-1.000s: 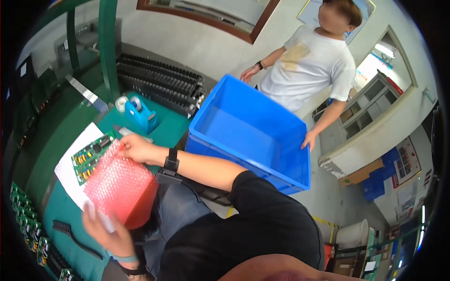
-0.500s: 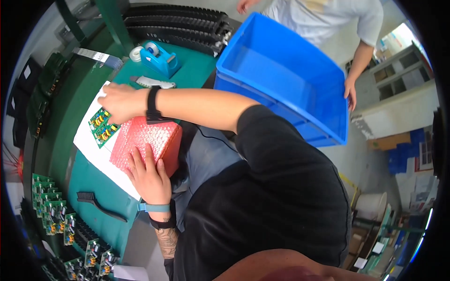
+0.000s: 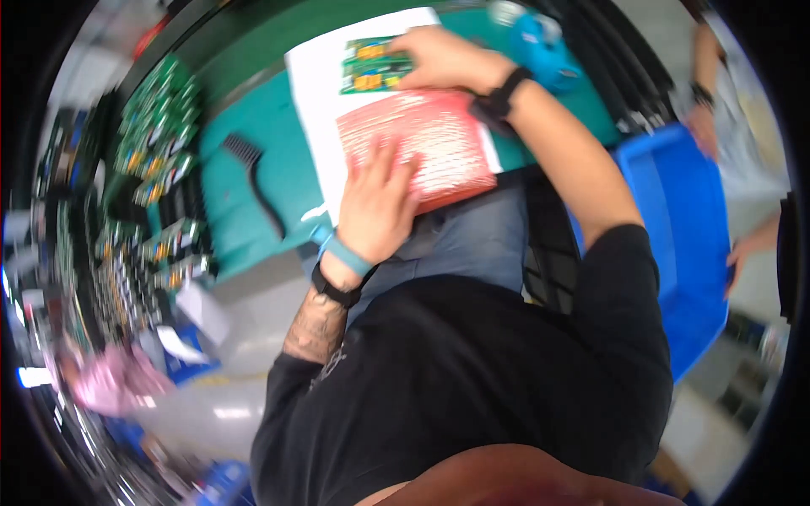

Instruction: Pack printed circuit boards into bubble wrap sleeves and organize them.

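My left hand (image 3: 379, 207) lies with fingers spread on a pink bubble-wrap bag (image 3: 422, 139), which looks like one of a stack at the table edge by my lap. Beyond it, my right hand (image 3: 447, 61) has thumb and fingers closed around the right end of a green circuit board (image 3: 369, 66) with yellow and blue parts. Board and pink bags rest on a white sheet (image 3: 316, 93). The view is blurred, so I cannot tell whether this is one board or two side by side.
A black brush (image 3: 253, 181) lies left on the green table (image 3: 291, 126). Several circuit boards (image 3: 160, 126) stand in rows farther left. A blue tape dispenser (image 3: 540, 51) is at the back right. Another person's hands touch a blue bin (image 3: 675, 244) at my right.
My view has turned, so the table now lies straight ahead and the bin sits farther right. My left hand remains on the pink bag and my right hand at the board.
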Demonstrator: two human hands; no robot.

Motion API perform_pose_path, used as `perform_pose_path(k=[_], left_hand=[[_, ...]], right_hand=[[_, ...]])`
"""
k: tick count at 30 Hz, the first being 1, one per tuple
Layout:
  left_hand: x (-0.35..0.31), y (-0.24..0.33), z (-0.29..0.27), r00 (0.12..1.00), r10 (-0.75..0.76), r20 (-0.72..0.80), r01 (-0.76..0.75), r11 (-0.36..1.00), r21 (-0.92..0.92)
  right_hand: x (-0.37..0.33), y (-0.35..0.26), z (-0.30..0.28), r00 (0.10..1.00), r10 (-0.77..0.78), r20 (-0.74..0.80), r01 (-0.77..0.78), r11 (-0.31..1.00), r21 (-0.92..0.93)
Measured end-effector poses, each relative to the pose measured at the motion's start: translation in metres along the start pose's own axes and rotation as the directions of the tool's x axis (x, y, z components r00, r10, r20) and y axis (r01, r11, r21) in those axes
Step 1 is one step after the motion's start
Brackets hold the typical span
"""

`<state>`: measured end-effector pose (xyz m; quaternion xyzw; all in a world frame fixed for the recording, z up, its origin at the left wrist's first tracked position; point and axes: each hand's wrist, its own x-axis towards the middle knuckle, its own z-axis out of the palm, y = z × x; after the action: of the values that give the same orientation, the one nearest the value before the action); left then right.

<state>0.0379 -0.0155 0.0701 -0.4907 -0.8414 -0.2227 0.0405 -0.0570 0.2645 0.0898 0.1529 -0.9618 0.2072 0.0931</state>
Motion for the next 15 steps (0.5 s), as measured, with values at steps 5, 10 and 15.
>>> perform_pose_path(k=[5,10,15], left_hand=[[-0.004,-0.004,-0.005,0.998,-0.054,-0.035,0.054,0.998,0.017],[-0.003,-0.011,-0.003,0.998,-0.039,-0.052,0.039,0.999,-0.009],[-0.006,-0.007,-0.005,0.993,-0.073,-0.092,0.081,0.994,0.078]], right_hand=[[0.006,-0.003,-0.003,0.999,-0.013,0.036,0.011,0.999,0.052],[-0.001,-0.003,-0.003,0.995,-0.095,0.02,0.096,0.993,-0.074],[0.011,0.004,-0.016,0.995,-0.063,0.083,0.06,0.998,0.035]])
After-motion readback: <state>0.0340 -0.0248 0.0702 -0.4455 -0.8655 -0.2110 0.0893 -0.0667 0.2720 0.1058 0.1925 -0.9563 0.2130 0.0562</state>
